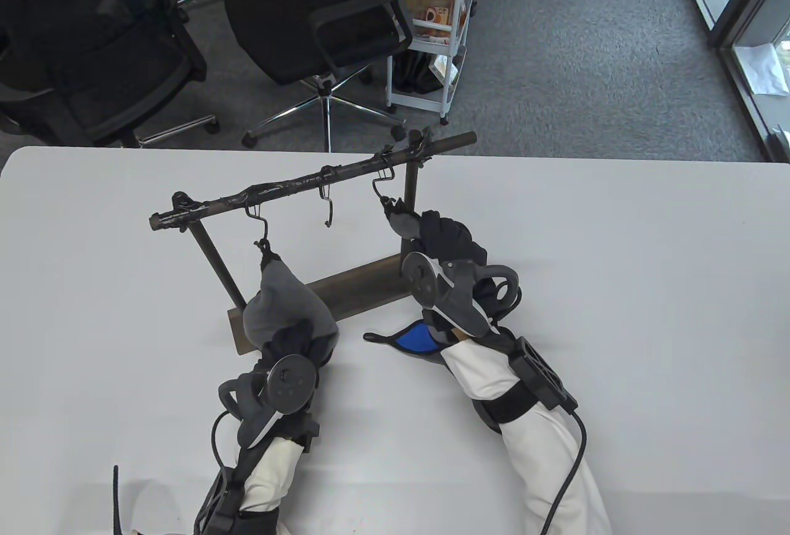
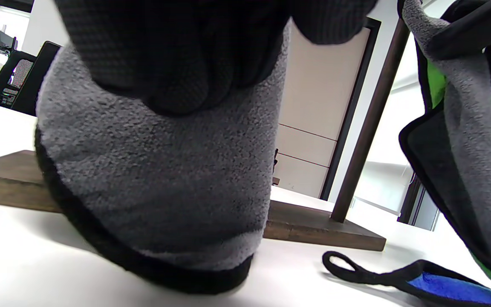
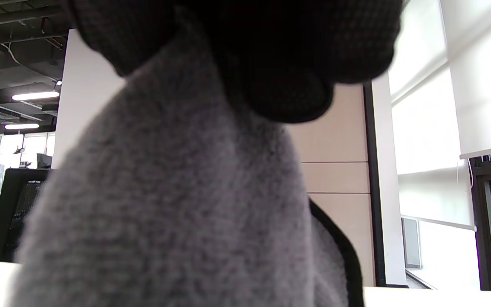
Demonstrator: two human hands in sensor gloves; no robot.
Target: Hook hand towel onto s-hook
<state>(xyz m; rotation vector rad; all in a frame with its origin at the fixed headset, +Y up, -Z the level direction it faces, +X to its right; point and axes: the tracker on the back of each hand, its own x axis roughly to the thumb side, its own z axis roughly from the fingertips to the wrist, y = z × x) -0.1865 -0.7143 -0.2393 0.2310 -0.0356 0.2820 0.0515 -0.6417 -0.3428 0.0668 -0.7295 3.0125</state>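
A dark rod rack [image 1: 296, 184] carries three S-hooks. A grey hand towel [image 1: 281, 306] hangs by its loop from the left hook [image 1: 262, 231]. My left hand [image 1: 301, 340] grips its lower part, and its fingers [image 2: 177, 55] press into the cloth [image 2: 156, 179]. The middle hook [image 1: 327, 205] is bare. My right hand [image 1: 441, 237] grips a second grey towel [image 1: 402, 221], whose loop sits at the lower bend of the right hook [image 1: 382, 186]. This towel fills the right wrist view [image 3: 177, 213] under my fingers [image 3: 271, 51].
A blue towel with black edging and a loop [image 1: 412, 340] lies on the table under my right forearm; it also shows in the left wrist view [image 2: 441, 286]. The rack's wooden base [image 1: 364, 288] and right post [image 2: 369, 123] stand between my hands. Office chairs stand beyond the table.
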